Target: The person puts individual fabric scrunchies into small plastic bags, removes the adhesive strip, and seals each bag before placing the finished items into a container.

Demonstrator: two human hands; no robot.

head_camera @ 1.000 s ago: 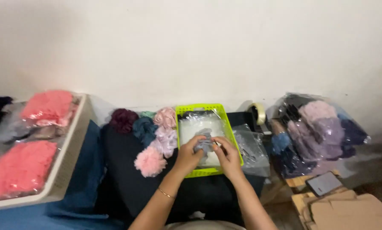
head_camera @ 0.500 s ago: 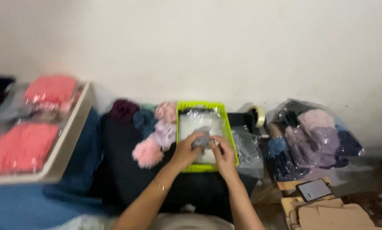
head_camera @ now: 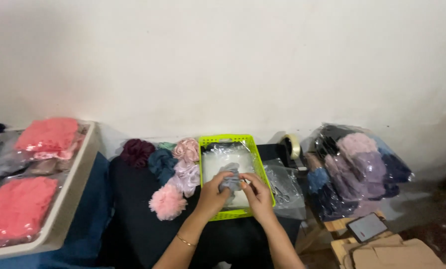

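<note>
Both hands meet over the lime-green basket (head_camera: 255,149): the left hand (head_camera: 214,192) and right hand (head_camera: 255,194) each pinch a grey scrunchie (head_camera: 230,182) above a clear plastic bag (head_camera: 223,159) lying in it. The step looks like bagging the scrunchie. More scrunchies (head_camera: 175,174) lie at 9 o'clock; sliding it in calls for holding the bag's mouth open.

Both hands (head_camera: 235,192) together, fingers apparently pinched.

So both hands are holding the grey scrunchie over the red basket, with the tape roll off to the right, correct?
Not quite: the basket is bright green, not red, as the head view shows. The rest holds: the left hand and right hand hold the grey scrunchie over it, tape roll to the right.
</note>
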